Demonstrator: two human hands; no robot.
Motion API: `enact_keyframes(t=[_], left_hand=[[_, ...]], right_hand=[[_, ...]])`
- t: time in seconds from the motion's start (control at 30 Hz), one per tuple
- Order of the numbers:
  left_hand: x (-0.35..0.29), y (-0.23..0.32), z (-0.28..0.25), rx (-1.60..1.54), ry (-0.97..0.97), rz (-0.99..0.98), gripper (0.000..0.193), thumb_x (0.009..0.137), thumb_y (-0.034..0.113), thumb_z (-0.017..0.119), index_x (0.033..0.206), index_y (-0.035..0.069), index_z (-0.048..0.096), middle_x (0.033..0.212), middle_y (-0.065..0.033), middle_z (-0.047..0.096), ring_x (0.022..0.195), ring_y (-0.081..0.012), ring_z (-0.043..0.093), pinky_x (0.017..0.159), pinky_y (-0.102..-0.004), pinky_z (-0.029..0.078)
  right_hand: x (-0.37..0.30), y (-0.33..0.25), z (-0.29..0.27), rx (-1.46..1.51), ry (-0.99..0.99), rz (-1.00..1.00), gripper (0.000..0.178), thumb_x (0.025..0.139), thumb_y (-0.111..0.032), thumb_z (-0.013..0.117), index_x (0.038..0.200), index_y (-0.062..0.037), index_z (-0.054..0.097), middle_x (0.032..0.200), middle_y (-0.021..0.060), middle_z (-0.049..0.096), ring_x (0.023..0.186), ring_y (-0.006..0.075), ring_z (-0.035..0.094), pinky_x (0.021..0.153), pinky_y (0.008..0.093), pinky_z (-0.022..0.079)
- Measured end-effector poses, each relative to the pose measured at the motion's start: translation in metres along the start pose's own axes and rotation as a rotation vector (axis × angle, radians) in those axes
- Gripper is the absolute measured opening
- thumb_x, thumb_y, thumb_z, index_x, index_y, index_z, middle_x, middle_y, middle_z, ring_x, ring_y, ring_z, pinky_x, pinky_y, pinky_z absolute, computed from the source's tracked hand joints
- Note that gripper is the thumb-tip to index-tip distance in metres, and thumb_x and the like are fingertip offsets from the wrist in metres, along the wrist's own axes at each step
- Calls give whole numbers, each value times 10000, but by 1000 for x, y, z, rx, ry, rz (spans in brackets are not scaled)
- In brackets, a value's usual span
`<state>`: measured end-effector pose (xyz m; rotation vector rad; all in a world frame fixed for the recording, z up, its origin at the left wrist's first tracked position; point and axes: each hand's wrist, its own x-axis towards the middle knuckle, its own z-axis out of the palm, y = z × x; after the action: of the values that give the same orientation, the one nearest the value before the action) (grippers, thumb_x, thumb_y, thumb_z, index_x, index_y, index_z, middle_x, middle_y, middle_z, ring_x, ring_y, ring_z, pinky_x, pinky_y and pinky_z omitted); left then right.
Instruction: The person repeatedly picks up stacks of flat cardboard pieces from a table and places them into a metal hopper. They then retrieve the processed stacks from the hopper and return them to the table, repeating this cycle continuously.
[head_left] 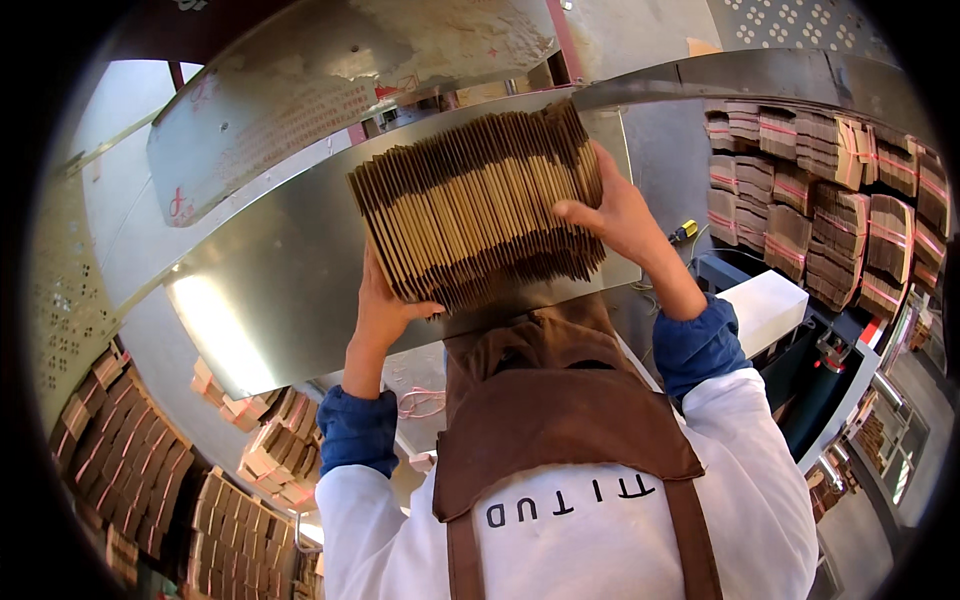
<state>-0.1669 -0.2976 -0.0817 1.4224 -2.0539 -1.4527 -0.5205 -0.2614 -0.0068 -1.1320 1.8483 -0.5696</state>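
Note:
A thick stack of folded brown cardboard pieces (480, 205) stands on edge between my hands, over the shiny metal tabletop (290, 290). Pressed against the stack's left end is my left hand (380, 308), its thumb along the near lower edge and its fingers mostly hidden behind. My right hand (622, 215) grips the right end, thumb on the near face and fingers round the far side. Whether the stack rests on the metal or is lifted off it, I cannot tell.
Tied cardboard bundles (800, 190) are piled at the right, with more bundles (130, 450) at the lower left. A metal machine panel (330, 100) rises beyond the tabletop. A yellow-handled tool (683, 232) and a white box (762, 308) are at my right.

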Motion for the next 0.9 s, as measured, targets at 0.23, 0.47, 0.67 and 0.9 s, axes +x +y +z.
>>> enact_keyframes(t=[0.23, 0.47, 0.67, 0.9], left_hand=[[-15, 7, -10, -130, 61, -38, 1118, 499, 422, 908, 1377, -10, 369, 1336, -152, 492, 1201, -329, 518, 993, -400, 436], [-13, -21, -8, -256, 22, -122, 701, 598, 210, 903, 1163, -16, 554, 1130, -109, 628, 1025, -241, 617, 884, -370, 503], [2, -38, 16, -360, 19, -196, 574, 621, 89, 862, 1108, -13, 575, 1049, -107, 657, 945, -235, 638, 833, -356, 523], [-7, -4, -4, -204, 141, -115, 720, 566, 154, 878, 1175, -11, 531, 1132, -139, 616, 1017, -297, 610, 865, -394, 506]], right_hand=[[-6, -25, 31, -198, 109, -29, 1154, 649, -431, 842, 1476, 33, 186, 1381, 291, 442, 1280, 394, 455, 1037, 409, 403], [10, 22, 31, 218, 10, 62, 774, 906, -411, 629, 1501, -89, 253, 1399, 276, 450, 1305, 343, 461, 1048, 367, 385], [7, 41, 46, 118, 16, -7, 753, 918, -546, 523, 1438, -25, 365, 1275, 239, 572, 1188, 336, 561, 995, 368, 419], [4, 25, 41, 397, -90, 11, 747, 940, -570, 470, 1457, -44, 349, 1362, 200, 516, 1259, 309, 493, 1057, 364, 357]])
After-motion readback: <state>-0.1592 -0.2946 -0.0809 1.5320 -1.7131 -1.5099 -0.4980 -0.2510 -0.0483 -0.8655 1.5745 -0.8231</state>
